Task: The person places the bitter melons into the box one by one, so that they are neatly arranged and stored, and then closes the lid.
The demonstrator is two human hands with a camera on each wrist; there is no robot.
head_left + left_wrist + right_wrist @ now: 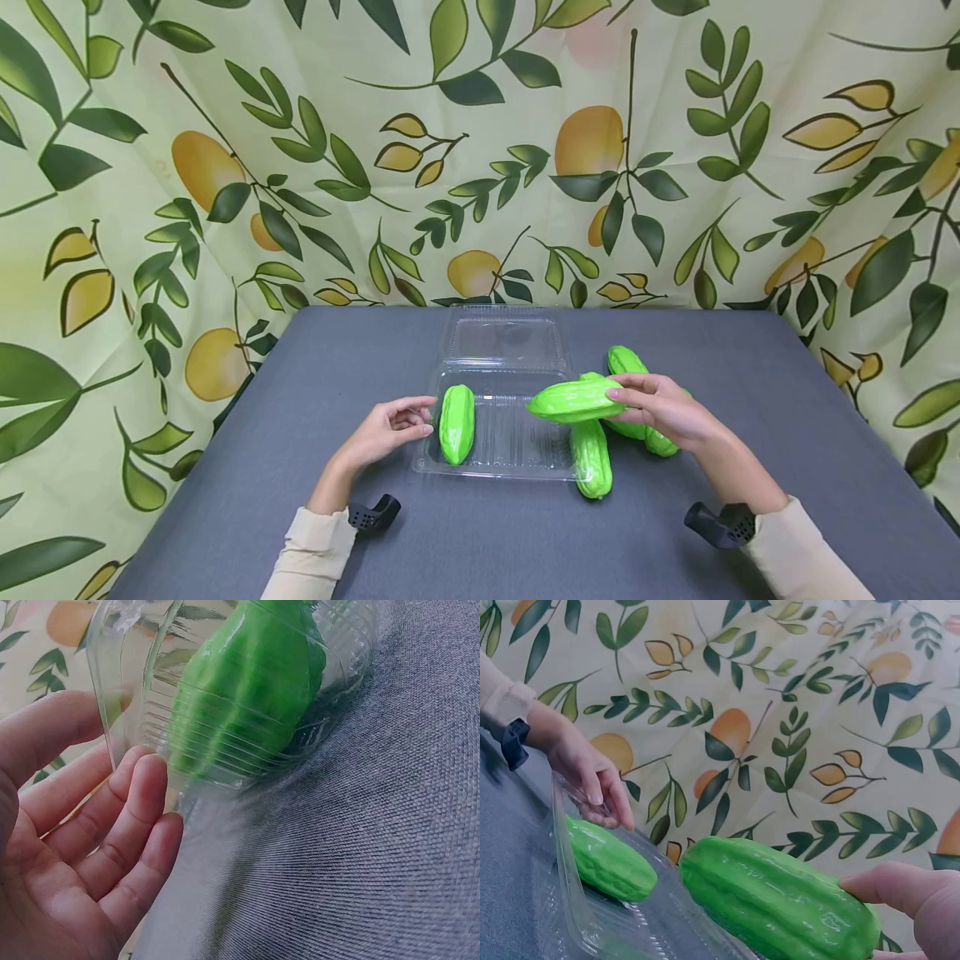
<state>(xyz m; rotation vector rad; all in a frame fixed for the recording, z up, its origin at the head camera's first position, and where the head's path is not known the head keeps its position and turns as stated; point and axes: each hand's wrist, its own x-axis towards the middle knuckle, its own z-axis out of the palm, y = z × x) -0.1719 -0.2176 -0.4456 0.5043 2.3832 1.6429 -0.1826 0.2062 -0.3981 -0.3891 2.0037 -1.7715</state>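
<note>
My right hand (667,408) pinches a bright green bitter melon (573,402) by one end, thumb on the near side. It is held above the right part of a clear plastic clamshell box (517,477), its far end pointing left. Inside the box, along the left side, lies another bitter melon (457,425). My left hand (393,429) is beside the box's left wall with fingers loosely bent; in the left wrist view its fingertips (150,780) are right at the clear plastic. The held bitter melon (780,900) fills the lower middle of the right wrist view.
Several more bitter melons lie on the grey table (480,542) right of the box; one (592,467) overlaps the box's right edge. The box's lid (506,337) is folded back, away from me. A leaf-patterned cloth (480,167) hangs behind the table.
</note>
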